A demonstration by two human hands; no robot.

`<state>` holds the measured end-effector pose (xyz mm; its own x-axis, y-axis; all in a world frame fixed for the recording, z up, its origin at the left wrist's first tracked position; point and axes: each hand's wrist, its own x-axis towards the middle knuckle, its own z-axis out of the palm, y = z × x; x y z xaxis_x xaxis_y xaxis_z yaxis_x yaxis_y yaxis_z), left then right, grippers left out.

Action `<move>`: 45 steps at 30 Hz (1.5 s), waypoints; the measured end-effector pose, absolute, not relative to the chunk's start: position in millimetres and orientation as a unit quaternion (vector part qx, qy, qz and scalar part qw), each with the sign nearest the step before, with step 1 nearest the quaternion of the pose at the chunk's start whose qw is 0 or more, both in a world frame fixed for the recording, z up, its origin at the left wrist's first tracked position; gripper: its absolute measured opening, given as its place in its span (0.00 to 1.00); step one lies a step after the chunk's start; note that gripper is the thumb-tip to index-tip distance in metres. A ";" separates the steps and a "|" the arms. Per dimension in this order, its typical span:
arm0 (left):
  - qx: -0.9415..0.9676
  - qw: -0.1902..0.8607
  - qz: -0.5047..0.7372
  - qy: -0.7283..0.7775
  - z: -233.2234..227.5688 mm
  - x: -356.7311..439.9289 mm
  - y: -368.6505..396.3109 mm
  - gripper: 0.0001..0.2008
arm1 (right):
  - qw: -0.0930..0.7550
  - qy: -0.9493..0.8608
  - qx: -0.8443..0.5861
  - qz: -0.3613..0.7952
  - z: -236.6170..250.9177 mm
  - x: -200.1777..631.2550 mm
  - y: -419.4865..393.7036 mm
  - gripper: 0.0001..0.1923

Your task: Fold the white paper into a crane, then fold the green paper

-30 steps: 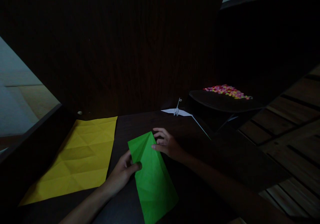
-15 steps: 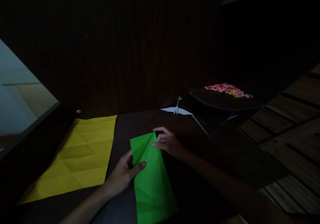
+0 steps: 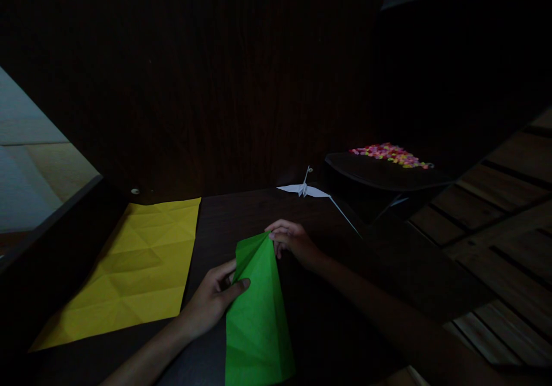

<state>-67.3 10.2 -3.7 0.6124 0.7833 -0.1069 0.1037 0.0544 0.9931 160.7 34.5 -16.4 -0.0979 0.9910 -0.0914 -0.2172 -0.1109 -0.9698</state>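
A creased sheet of green paper (image 3: 259, 317), folded into a long strip, is held up between my two hands. My left hand (image 3: 211, 299) grips its left edge, thumb on the front face and fingers behind. At the top right corner, my right hand (image 3: 293, 242) pinches the paper between thumb and fingers. Creases fan downward from that pinched corner, and the top left part bends along one of them. To the left lies a yellow sheet of paper (image 3: 146, 265), flat and marked with a grid of folds.
A white paper crane (image 3: 306, 190) rests at the back of the dark tabletop (image 3: 233, 207), against the upright panel (image 3: 241, 87). Small pink, red and yellow pieces (image 3: 392, 155) lie heaped on a dark rounded shelf (image 3: 366, 170) at right. A raised ledge (image 3: 52, 225) borders the left side.
My right hand has closed its fingers on the paper's top corner. The green paper's top left part has bent further, and its lower end has swung a little left.
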 end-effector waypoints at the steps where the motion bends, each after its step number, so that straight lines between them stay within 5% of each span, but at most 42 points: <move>1: 0.635 0.635 0.262 0.353 -3.3 -67.5 10.2 0.20 | 0.507 -0.431 -0.441 0.602 -16.8 161.3 34.7 0.11; 23: 0.701 0.606 0.263 0.270 1.7 -73.8 11.0 0.30 | 0.497 -0.425 -0.422 0.628 -16.3 163.4 34.4 0.09; 45: 0.715 0.573 0.253 0.311 -2.5 -72.4 10.7 0.19 | 0.477 -0.458 -0.432 0.613 -12.4 162.5 32.3 0.12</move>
<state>-72.4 10.7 -2.5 0.6790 0.7342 0.0056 0.1548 -0.1506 0.9764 162.5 32.3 -12.4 -0.1711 0.9808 -0.0932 -0.1898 -0.1257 -0.9737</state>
